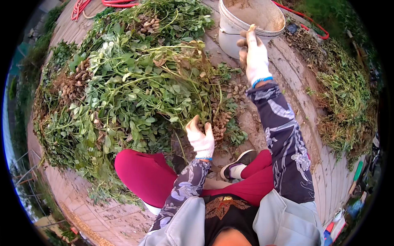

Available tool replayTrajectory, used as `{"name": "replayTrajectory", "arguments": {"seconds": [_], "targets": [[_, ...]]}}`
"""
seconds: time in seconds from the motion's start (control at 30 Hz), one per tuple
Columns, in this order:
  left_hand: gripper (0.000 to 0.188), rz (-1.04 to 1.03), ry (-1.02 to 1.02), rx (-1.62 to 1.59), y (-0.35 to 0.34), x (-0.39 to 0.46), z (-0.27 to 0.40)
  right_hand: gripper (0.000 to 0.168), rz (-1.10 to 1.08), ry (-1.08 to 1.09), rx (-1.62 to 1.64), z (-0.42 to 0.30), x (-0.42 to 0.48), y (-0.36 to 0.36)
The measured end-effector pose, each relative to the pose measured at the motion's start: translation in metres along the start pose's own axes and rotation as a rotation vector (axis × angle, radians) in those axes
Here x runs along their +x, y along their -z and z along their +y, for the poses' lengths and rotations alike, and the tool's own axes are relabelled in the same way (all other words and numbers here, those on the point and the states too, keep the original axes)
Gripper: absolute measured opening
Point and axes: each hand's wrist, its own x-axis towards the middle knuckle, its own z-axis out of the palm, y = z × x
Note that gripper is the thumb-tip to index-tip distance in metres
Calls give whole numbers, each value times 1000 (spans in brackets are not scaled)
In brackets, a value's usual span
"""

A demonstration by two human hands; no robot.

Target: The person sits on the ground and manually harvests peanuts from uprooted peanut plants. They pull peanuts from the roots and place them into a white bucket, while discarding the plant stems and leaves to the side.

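My left hand, in a white work glove with soiled fingertips, is at the lower edge of a heap of uprooted peanut plants. Its thumb and fingers are apart beside a cluster of peanut pods; whether they grip a stem cannot be told. My right hand, gloved the same way, is raised by the near rim of a white plastic bucket. Its fingers are partly curled, and whether any pods are inside them is hidden. Dried soil coats the bucket's inner wall. More pods show on roots at the heap's left and top.
A second pile of pulled plants lies along the right side of the paved ground. Red hose lies at the top, behind the heap and the bucket. Loose leaves and soil litter the paving. My bent legs are just below the heap.
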Motion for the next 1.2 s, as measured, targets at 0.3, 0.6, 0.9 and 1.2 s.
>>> {"name": "replayTrajectory", "arguments": {"seconds": [0.3, 0.6, 0.9, 1.2], "targets": [[147, -316, 773, 572, -15, -37, -20, 64, 408, -285, -24, 15, 111, 50], [109, -264, 714, -116, -29, -25, -44, 53, 358, -106, 78, 7, 150, 130], [44, -623, 669, -958, -17, 37, 35, 59, 582, -224, 149, 28, 21, 239], [46, -606, 697, -571, -19, 41, 46, 79, -260, -240, -787, 102, -186, 123]]}}
